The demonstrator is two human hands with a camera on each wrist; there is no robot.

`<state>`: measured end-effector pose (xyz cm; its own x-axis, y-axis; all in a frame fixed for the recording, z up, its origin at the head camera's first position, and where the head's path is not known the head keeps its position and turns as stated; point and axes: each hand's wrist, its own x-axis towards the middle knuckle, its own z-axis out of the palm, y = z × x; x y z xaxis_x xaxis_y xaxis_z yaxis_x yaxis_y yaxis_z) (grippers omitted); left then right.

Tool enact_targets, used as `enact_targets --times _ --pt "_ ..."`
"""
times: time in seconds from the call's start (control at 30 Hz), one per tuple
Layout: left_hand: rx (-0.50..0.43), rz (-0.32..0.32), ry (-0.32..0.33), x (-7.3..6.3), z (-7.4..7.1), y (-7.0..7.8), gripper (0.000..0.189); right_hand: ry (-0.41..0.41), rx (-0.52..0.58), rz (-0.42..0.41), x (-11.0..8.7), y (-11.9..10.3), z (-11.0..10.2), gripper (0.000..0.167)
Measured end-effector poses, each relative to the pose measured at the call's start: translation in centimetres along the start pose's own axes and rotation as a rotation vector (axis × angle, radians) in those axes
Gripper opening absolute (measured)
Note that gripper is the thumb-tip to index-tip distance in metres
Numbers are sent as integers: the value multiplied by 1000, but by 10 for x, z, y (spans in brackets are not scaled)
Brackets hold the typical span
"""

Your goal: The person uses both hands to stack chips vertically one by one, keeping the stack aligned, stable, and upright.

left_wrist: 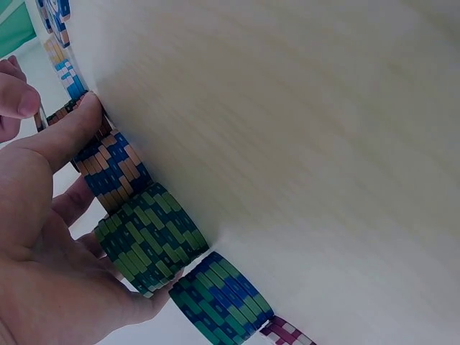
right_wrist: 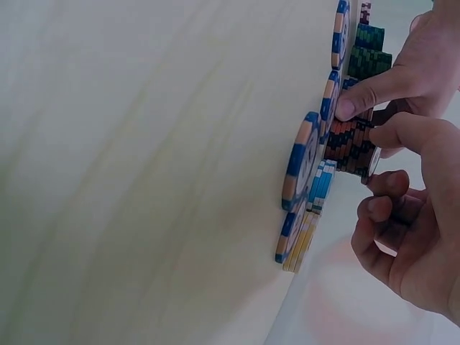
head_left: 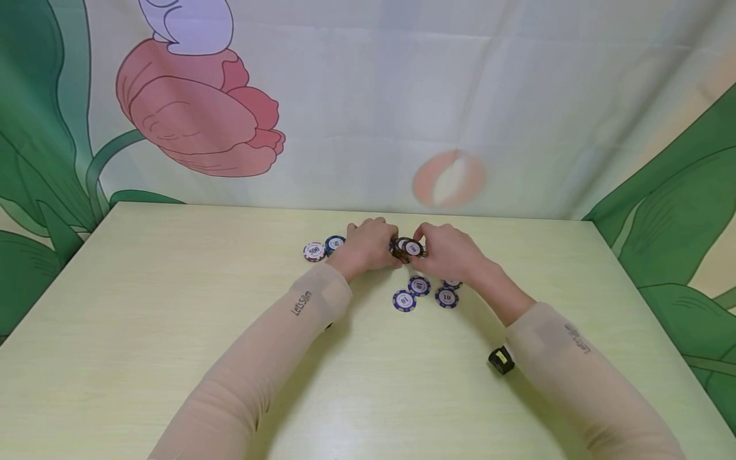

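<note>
Your right hand point(head_left: 451, 251), at centre frame in the head view, pinches the dark chip marked 100 point(head_left: 413, 248) between thumb and finger, at the top of the dark stack point(right_wrist: 345, 146). Your left hand point(head_left: 368, 246), just left of it, grips that stack, thumb along its near side and fingers behind. In the left wrist view, the blue-and-orange stack point(left_wrist: 115, 172) stands next, then the green stack point(left_wrist: 151, 237) at lower left and the green-and-blue stack point(left_wrist: 221, 296) at bottom centre. In the head view, blue chips marked 10 point(head_left: 404, 300) lie flat on the surface point(head_left: 144, 319) below your hands; a chip marked 500 point(head_left: 314, 252) shows left of them. A small black object point(head_left: 501, 360) sits beside your right sleeve point(head_left: 563, 345), lower right.
</note>
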<state>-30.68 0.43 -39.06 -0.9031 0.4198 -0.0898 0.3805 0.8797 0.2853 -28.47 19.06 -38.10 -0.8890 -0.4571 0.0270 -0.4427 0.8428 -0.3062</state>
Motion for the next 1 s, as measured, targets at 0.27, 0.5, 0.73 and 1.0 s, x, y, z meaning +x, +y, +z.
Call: enact_targets --times 0.27,0.5,0.73,1.0 --pt "16 7 -1 0 0 0 38 11 -8 51 7 0 5 44" --pt "7 4 -2 0 1 0 38 36 -12 71 9 -2 9 50" --pt "5 4 -5 -1 0 0 38 36 -19 88 8 -3 9 57" --pt "10 1 -3 -1 -2 0 40 23 -8 64 8 -3 8 47"
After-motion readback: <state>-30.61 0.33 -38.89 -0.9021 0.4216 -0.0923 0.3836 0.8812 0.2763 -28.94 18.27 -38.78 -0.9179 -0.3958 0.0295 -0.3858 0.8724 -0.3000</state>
